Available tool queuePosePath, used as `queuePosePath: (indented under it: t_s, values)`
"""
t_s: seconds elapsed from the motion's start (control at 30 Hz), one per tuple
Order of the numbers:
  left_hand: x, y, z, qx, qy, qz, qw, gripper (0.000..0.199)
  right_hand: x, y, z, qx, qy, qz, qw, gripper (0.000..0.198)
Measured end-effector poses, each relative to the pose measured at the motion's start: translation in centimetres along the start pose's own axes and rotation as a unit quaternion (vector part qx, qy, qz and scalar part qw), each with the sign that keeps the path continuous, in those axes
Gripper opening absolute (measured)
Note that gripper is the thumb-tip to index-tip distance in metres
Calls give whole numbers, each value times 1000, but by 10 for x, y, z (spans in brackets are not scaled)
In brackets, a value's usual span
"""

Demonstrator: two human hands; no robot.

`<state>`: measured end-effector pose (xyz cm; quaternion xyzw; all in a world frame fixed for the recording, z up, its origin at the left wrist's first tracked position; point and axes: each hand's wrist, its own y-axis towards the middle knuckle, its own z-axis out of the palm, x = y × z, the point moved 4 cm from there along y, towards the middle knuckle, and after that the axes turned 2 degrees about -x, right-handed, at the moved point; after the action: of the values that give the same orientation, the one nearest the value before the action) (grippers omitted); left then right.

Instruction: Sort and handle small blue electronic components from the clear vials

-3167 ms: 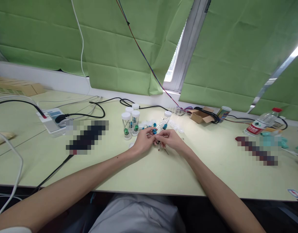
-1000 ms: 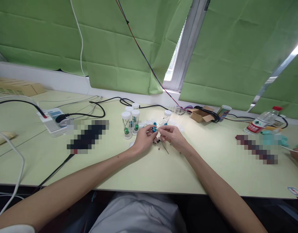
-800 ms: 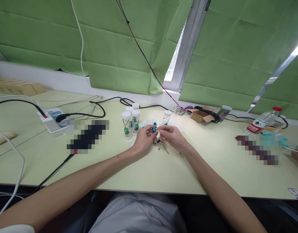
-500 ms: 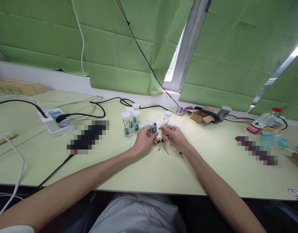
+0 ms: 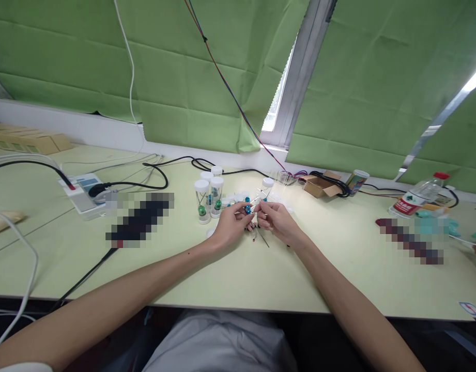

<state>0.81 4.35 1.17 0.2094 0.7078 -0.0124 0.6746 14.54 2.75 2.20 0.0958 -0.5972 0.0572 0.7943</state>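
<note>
While I watch from my end, the left hand point(image 5: 233, 223) has a blue bead point(image 5: 247, 210) between thumb and forefinger, a little below and right of the frame's centre. I see its grip closed on the bead, fingers bent. Just to the right is the right hand point(image 5: 277, 218), thumb and forefinger brought almost together near the bead — whether they pinch anything thin, I can't tell. A second bead point(image 5: 247, 199) shows just above the held one. Below the fingers lie small parts point(image 5: 254, 233) and a thin rod point(image 5: 264, 239), slanting down to the right. I have capped tubes point(image 5: 201, 195) upright left of centre — green beads point(image 5: 218, 204) inside the front two — and one more tube point(image 5: 267, 183) beyond the right hand. Farther right I make out an open box point(image 5: 321, 185), a can point(image 5: 358, 182) and a bottle point(image 5: 412, 200). Blinds point(image 5: 199, 67) fill the top of the frame.
</note>
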Motion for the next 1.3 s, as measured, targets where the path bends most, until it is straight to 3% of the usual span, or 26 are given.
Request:
queuePosePath:
  t_s: [0.6, 0.8, 0.93, 1.07, 1.17, 1.3]
  values:
    - [-5, -3, 2, 4, 4, 8, 1000, 37, -2, -2, 3, 39, -2, 8, 999, 41]
    - [-3, -3, 1, 9, 14, 14, 1000, 38, -1, -1, 4, 26, -18, 1, 999, 42]
    - [1, 1, -1, -1, 12, 1, 1000, 39, 3, 2, -1, -24, -25, -42, 999, 44]
    - [1, 4, -4, -17, -6, -6, 1000, 41, 5, 3, -10, -96, -127, -111, 981, 45]
    - [0, 4, -6, -21, -17, -11, 1000, 42, 4, 1, -9, -106, -221, -120, 962, 46]
    - [-1, 4, -5, -18, -19, -5, 1000, 39, 7, -3, -6, -114, -376, -140, 909, 38]
